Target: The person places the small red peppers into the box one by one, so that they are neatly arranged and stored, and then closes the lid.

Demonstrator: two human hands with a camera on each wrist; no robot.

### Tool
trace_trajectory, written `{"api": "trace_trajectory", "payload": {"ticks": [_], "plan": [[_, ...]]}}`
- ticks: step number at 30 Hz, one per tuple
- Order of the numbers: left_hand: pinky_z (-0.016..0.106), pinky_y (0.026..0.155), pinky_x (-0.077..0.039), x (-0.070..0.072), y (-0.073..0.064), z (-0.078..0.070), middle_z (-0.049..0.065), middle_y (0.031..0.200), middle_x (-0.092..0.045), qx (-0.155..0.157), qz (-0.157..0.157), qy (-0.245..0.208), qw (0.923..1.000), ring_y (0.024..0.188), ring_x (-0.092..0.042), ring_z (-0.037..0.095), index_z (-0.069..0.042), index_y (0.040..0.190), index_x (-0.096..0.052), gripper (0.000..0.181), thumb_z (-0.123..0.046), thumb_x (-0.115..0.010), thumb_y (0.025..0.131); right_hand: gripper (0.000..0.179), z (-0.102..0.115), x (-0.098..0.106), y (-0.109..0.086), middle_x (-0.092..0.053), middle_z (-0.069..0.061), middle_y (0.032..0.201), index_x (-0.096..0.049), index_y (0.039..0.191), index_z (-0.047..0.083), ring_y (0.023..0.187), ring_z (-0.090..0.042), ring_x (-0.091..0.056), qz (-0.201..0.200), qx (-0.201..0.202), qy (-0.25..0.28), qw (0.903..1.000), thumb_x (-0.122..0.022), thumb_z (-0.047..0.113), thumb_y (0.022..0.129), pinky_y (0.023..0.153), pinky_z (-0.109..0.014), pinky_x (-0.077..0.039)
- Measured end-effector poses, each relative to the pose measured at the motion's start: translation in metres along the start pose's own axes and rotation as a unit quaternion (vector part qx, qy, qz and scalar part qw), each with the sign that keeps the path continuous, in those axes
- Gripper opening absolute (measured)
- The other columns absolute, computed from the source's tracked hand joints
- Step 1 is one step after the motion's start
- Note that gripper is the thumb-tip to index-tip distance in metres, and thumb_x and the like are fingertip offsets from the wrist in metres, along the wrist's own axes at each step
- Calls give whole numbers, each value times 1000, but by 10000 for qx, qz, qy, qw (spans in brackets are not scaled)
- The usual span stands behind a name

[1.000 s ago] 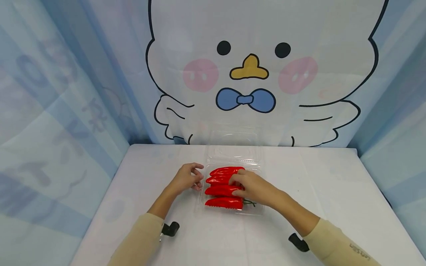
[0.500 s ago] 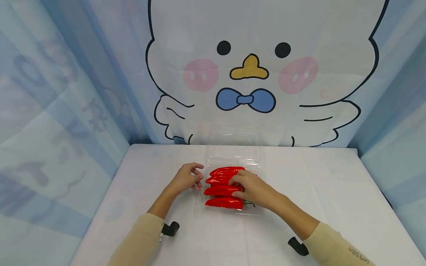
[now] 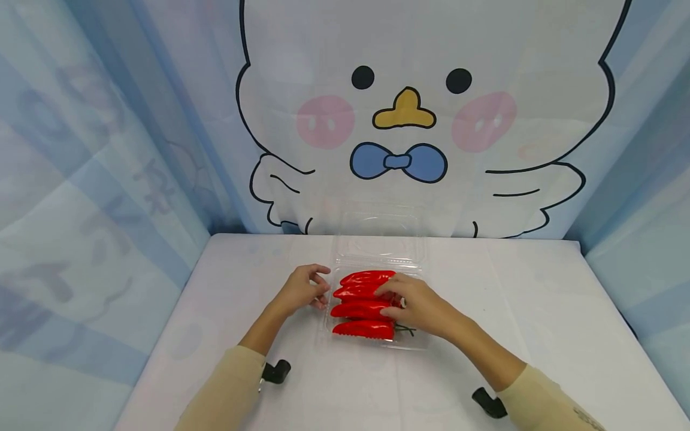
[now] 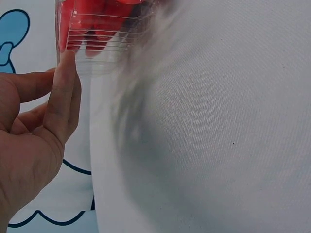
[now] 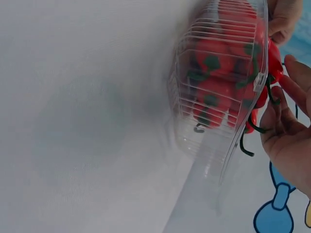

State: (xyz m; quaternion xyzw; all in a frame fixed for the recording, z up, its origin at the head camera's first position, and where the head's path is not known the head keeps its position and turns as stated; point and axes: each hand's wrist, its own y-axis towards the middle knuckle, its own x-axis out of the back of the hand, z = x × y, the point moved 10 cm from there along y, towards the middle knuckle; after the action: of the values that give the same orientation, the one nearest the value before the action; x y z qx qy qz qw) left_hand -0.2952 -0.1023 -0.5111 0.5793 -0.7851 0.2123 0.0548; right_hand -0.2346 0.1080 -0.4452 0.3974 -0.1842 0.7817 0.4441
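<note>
A clear plastic clamshell box (image 3: 405,343) holds red peppers with green stems, and its lid (image 3: 380,242) stands raised behind it. On top, several peppers (image 3: 362,328) lie in rows pointing left; more peppers (image 5: 214,99) show through the box's ribbed wall in the right wrist view. My left hand (image 3: 299,290) is at the box's left side, its fingertips touching or very near the wall (image 4: 104,36). Over the stem ends at the right is my right hand (image 3: 423,302). Thumb and fingers are spread at two of the top peppers, apparently touching them, with a gap between.
The box stands on a white-covered table (image 3: 517,299), towards its back edge. Behind hangs a printed backdrop (image 3: 399,36) with a cartoon character; blue curtains (image 3: 81,209) stand at both sides. Black wrist mounts (image 3: 277,371) stick out by both sleeves.
My right hand has shifted slightly to the right, and its thumb and fingers have come a little apart. The peppers stay almost in place. My left hand has not visibly moved.
</note>
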Motion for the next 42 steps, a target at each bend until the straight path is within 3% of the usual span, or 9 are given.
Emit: {"api": "trace_trajectory", "payload": {"ticks": [17,31,42], "plan": [[30,59,-64,-1,-1,2,15,96,-66,0,22,-13,10000,59,-67,15,1,138,-59,41,1,-66,97,39,-29,50,-4,-71,-10,113,-70,125,8,99,-25,-68,-898,-116,-3,9959,-82,13,88,87,-43,-64],[30,57,-63,-1,-2,1,15,96,-66,3,13,-4,10000,57,-67,15,1,137,-59,41,1,-66,97,39,-64,68,12,-70,-11,125,-68,128,8,112,-32,-67,-1083,-240,-240,9935,-79,16,92,94,-49,-62],[30,57,-63,-1,-2,2,14,96,-66,-34,-17,14,10000,57,-67,15,0,137,-60,41,0,-67,97,51,-108,81,25,-61,-22,136,-56,141,1,126,-41,-60,-1197,-1217,73,9853,-73,22,97,104,-56,-55]]}}
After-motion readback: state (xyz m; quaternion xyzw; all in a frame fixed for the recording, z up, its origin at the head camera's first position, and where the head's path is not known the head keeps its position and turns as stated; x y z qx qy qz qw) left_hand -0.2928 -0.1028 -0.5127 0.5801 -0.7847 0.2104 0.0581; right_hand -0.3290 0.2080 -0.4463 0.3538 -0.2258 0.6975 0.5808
